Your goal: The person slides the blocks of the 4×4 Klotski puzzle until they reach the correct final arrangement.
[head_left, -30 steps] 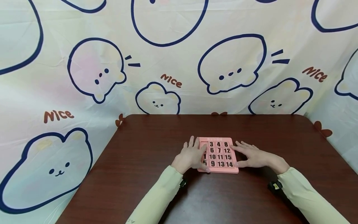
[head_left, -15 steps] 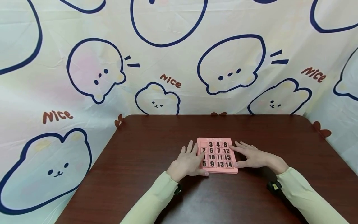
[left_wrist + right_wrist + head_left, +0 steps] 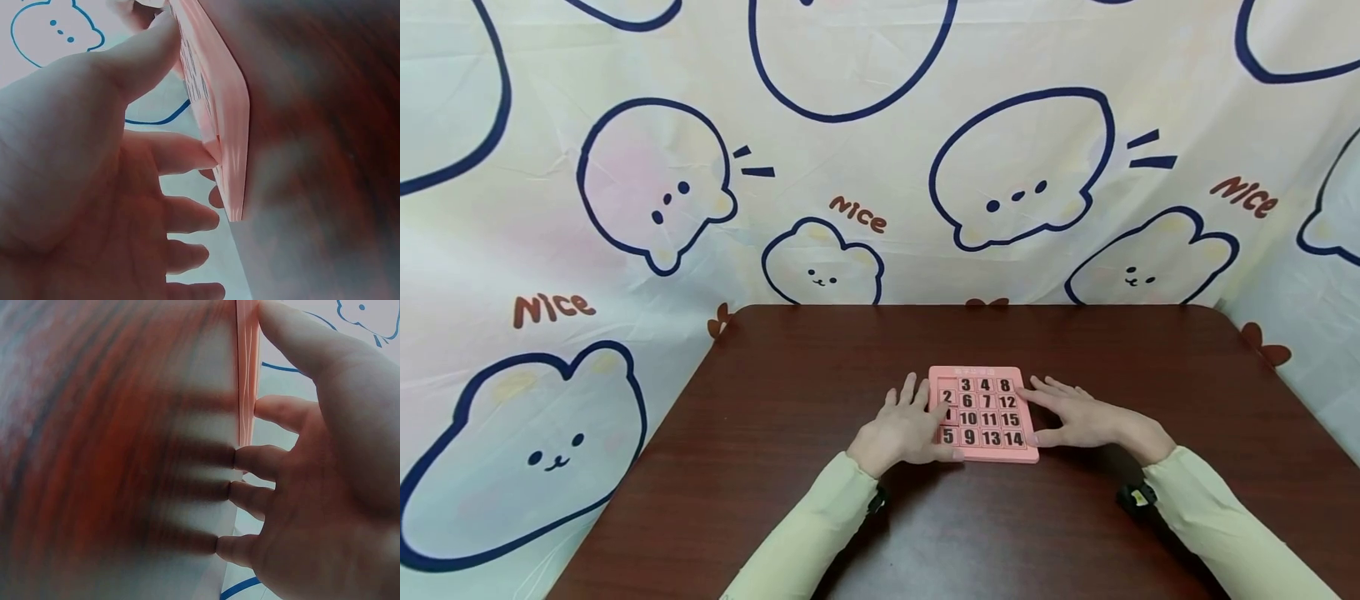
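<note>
A pink sliding number puzzle point(image 3: 1000, 456) lies flat on the table, with black numerals on its square tiles. Its top left slot is bare, and the 2 tile point(image 3: 947, 397) sits right below that gap. My left hand point(image 3: 895, 433) is at the puzzle's left side, fingers spread. The index fingertip touches the left column around the 1 tile, partly covering it, while the thumb lies along the lower left edge. On the opposite side, my right hand point(image 3: 1078, 419) rests its index finger and thumb against the frame's right edge, the other fingers stretched out on the table.
The dark brown wooden table point(image 3: 820, 358) extends around the puzzle on all sides. A light cloth backdrop point(image 3: 910, 158) with blue-outlined cartoon bears hangs behind and beside it. Both forearms wear pale sleeves, with a dark wrist device point(image 3: 1137, 497) on the right one.
My left hand has drawn a little left and toward me, its index finger moving from the 2 tile down to the 1 tile. The right hand stays where it was.
</note>
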{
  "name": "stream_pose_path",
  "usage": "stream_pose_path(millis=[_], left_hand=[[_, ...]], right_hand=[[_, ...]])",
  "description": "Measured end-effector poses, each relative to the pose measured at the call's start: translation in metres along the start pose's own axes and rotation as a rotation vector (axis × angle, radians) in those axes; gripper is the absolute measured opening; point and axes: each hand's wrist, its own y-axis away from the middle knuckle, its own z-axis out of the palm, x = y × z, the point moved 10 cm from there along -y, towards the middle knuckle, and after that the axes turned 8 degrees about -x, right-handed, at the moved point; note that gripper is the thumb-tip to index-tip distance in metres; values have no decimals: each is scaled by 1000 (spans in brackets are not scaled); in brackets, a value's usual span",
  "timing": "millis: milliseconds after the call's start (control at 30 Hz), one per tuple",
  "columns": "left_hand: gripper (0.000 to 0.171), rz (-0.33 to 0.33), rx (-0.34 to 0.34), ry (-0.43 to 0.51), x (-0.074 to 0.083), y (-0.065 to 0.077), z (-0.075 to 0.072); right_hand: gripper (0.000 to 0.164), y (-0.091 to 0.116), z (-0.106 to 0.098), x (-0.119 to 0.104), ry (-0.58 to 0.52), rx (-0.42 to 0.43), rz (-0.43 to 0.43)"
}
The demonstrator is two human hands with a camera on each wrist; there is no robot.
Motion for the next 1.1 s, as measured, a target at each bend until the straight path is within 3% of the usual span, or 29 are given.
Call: stream_pose_path(millis=[700,900,1100], left_hand=[[88,-33,-9,16,-6,-22,-7],[85,-22,13,-4,-5,-14,-11],[86,34,4,-30,7,10,-11]], right_hand=[[91,1,-2,-1,4,1,-8],[91,2,-2,-3,4,6,-11],[90,2,-4,-3,-7,-2,-8]])
